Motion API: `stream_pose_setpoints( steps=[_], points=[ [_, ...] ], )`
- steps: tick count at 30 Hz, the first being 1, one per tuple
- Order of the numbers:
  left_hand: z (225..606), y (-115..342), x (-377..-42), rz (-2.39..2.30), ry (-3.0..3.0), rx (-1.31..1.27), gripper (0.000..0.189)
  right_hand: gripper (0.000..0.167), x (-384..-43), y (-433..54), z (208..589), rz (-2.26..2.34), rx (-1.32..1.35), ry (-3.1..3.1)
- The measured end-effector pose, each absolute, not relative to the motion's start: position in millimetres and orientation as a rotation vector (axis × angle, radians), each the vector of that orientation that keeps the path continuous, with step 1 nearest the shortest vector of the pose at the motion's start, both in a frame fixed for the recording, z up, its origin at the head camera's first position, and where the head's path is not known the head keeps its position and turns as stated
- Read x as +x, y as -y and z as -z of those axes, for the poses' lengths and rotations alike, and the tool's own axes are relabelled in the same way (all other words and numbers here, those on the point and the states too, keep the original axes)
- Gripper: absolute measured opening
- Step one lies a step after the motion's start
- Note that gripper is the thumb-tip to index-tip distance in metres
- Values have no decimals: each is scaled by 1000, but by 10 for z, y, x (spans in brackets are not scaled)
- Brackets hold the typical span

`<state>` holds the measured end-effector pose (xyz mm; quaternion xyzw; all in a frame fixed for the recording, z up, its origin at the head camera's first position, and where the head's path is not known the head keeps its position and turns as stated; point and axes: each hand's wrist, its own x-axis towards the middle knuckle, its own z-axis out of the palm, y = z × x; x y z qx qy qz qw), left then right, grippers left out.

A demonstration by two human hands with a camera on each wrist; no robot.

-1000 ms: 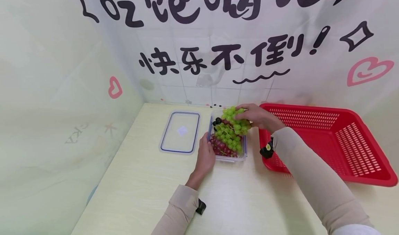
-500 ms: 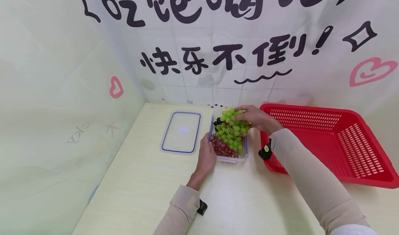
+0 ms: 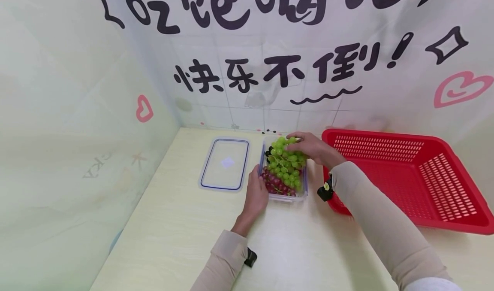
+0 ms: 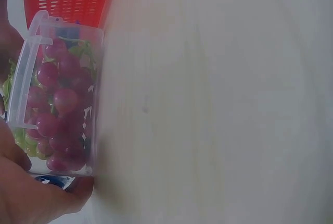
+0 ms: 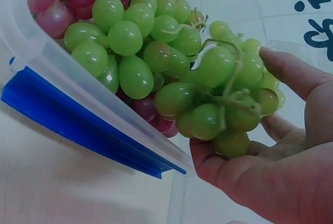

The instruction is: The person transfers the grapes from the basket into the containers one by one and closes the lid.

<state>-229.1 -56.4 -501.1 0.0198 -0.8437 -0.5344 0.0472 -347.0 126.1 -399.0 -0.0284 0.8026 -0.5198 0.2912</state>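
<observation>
A clear plastic food container (image 3: 287, 199) with blue clips stands on the table, filled with grapes. Red grapes (image 4: 65, 101) fill its near end, and a few black grapes (image 3: 269, 152) show at its left side. My left hand (image 3: 256, 194) holds the container's left wall; in the left wrist view its digits touch the rim and lower corner. My right hand (image 3: 313, 147) grips a bunch of green grapes (image 5: 216, 96) at the far right of the container. Thumb and fingers go around that bunch, above more green grapes (image 5: 127, 36). Some fingertips are hidden behind the fruit.
Left of the container, a clear lid (image 3: 224, 164) with a blue seal lies flat on the table (image 3: 285, 244). A large red plastic basket (image 3: 390, 179) stands close on the right, beneath my right forearm. A printed curtain (image 3: 239, 110) rises behind.
My right hand has shifted slightly left and lowered with the green grapes, which now lie further over the container. The left hand keeps its place on the container's wall.
</observation>
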Motion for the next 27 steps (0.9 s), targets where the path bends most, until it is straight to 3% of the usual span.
stream_pose_setpoints(
  steps=[27],
  points=[
    [5021,582,-2293,1630,2569,43,49,60,-3429,-1212,3958,1249,-168,-2307]
  ],
)
